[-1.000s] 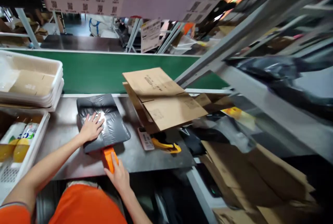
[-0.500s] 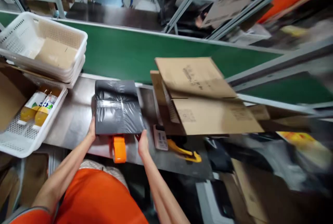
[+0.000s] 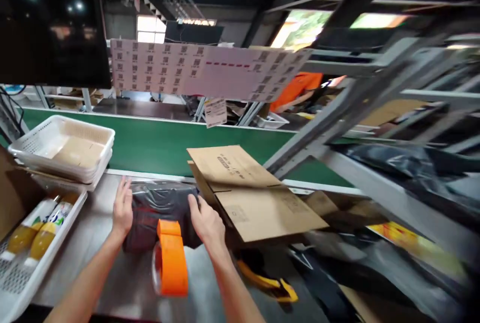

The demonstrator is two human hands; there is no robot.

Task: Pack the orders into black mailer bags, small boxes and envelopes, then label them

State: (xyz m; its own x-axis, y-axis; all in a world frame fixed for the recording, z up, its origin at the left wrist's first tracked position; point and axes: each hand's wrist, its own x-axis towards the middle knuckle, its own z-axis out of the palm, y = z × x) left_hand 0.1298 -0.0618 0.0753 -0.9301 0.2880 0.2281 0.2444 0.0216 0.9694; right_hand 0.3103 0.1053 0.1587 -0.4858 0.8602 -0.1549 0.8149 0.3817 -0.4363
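Observation:
A black plastic-wrapped package (image 3: pixel 161 208) lies on the metal table between my hands. Along its left side, my left hand (image 3: pixel 123 210) presses with its fingers stretched upward. My right hand (image 3: pixel 207 222) grips the right side, thumb over the top edge and the other fingers partly hidden. In front of the package stands a roll of orange tape (image 3: pixel 173 265), overlapping its near face in view; neither hand touches the roll.
White baskets (image 3: pixel 99 160) are stacked at the left, above another basket holding bottles (image 3: pixel 41 233) of amber liquid. Flattened cardboard (image 3: pixel 258 203) lies at the right, with a yellow-handled tool (image 3: pixel 268 283) below it. A monitor (image 3: pixel 52 23) hangs at upper left.
My view has tilted up, bringing the monitor and code sheet into sight. The package now sits farther back on the table, behind the tape roll, and my hands have shifted up along its sides.

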